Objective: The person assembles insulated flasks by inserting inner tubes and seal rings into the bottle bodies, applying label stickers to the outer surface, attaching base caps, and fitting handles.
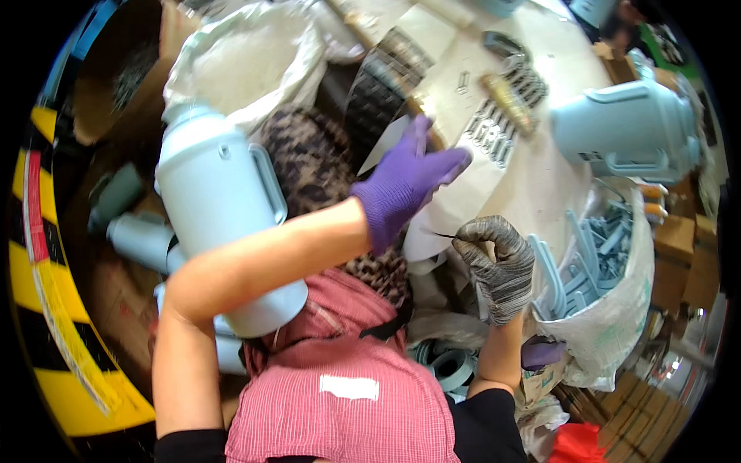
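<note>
My left hand [413, 174], in a purple knitted glove, reaches over the near edge of the table with fingers stretched out and nothing visibly in them. My right hand [498, 262], in a grey striped glove, pinches a thin dark pin-like piece [441, 234] that points left. Under my left forearm a large light blue jug [208, 181] leans at my left side, its handle towards the table; the forearm hides part of it. Beyond my hands, small metal pieces [490, 133] lie in rows on the white tabletop [463, 193].
Another light blue jug [625, 127] lies on the table's right. A white sack [617, 324] holds light blue handles and small parts. An open white sack [247, 65] stands far left, beside a cardboard box [123, 73]. More jugs [143, 239] lie low left, near yellow-black striping [93, 393].
</note>
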{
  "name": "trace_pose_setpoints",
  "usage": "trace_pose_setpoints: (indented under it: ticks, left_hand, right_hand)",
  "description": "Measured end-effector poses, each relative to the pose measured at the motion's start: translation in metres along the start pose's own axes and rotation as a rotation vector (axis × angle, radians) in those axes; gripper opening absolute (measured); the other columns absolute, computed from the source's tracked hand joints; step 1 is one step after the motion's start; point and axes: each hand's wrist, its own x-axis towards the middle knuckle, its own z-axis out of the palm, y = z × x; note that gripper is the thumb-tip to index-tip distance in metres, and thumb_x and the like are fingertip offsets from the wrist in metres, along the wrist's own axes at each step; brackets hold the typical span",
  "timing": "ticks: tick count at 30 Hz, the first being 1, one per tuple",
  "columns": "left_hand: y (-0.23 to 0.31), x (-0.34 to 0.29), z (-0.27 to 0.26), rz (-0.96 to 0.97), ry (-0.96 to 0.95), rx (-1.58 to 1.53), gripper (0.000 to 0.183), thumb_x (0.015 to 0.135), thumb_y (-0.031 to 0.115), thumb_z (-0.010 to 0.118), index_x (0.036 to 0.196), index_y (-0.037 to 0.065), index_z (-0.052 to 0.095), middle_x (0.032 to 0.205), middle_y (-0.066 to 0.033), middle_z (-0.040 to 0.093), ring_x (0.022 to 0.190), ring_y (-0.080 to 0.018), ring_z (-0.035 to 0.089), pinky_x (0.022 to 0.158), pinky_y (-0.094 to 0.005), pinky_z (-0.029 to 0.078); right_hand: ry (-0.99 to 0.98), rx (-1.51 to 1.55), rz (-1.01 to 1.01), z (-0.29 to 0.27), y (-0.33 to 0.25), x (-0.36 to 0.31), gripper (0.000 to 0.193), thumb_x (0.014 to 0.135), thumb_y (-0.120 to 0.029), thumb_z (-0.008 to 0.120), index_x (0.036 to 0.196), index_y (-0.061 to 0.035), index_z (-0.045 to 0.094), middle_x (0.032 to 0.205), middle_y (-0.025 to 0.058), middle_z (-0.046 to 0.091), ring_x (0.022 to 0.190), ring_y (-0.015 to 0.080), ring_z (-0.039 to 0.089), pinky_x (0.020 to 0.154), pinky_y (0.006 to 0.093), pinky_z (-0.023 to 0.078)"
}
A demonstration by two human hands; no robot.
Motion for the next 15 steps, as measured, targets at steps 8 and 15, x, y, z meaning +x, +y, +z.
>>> trace_pose_setpoints:
  ticks: [8, 15]
  left_hand:
    - [0.106, -0.195, -0.186, 1.051, 0.546, 1.368, 0.032, 0.102, 0.021, 0.059, 0.122, -0.002, 0.069, 0.137, -0.0169, 0.065, 0.126, -0.0314, 0.064, 0.11, -0.0465, 0.047]
    - [-0.017, -0.21, -0.14, 0.645, 0.287, 1.603, 0.039, 0.09, 0.045, 0.07, 0.115, 0.015, 0.071, 0.152, -0.0099, 0.053, 0.15, -0.044, 0.034, 0.123, -0.07, 0.017]
  right_hand:
    - [-0.11, 0.479, 0.313, 0.083, -0.029, 0.028, 0.014, 0.085, 0.001, 0.076, 0.098, 0.0012, 0.073, 0.091, 0.0071, 0.072, 0.083, 0.0149, 0.067, 0.079, 0.027, 0.053]
    - [-0.168, 0.699, 0.188, 0.121, -0.016, 0.055, 0.013, 0.095, -0.005, 0.074, 0.107, -0.0018, 0.071, 0.095, 0.0042, 0.074, 0.084, 0.0126, 0.07, 0.08, 0.0253, 0.057]
